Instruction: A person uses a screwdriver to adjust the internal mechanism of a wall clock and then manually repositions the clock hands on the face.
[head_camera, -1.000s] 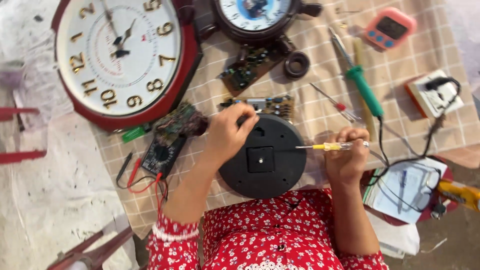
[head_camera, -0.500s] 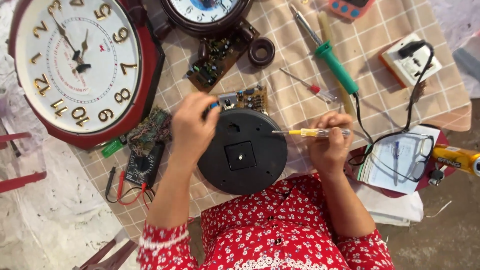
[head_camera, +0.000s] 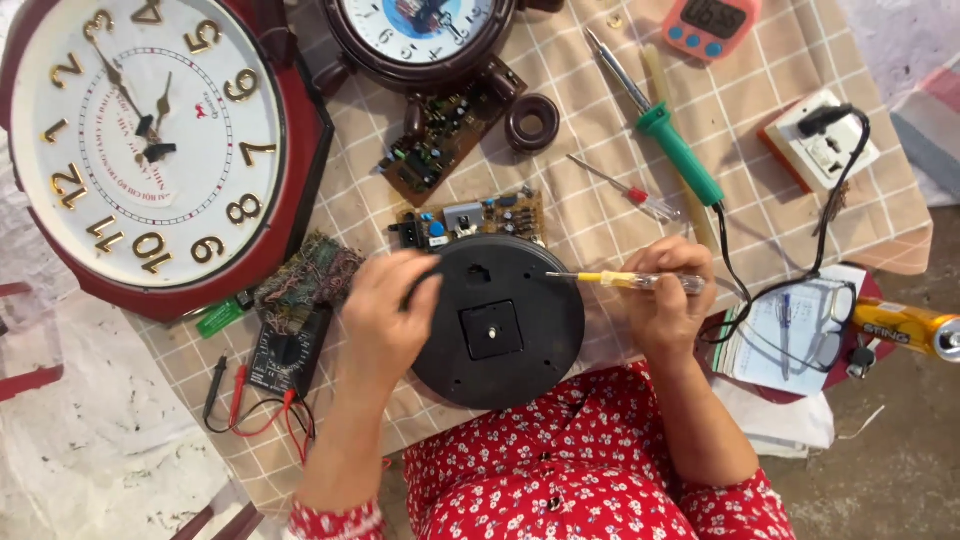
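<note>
A round black plastic clock back (head_camera: 497, 322) lies face down at the near edge of the counter (head_camera: 590, 215), which is covered by a beige checked cloth. The left hand (head_camera: 385, 320) rests on the disc's left rim, fingers curled together over the edge. The right hand (head_camera: 665, 305) has its fingers clamped on a yellow-handled screwdriver (head_camera: 615, 281), whose tip lies over the disc's upper right part. Just beyond the disc lies a small brown circuit board (head_camera: 470, 217). A black multimeter with red and black leads (head_camera: 285, 350) sits left of the left hand. A large red-framed wall clock (head_camera: 150, 150) fills the far left corner.
</note>
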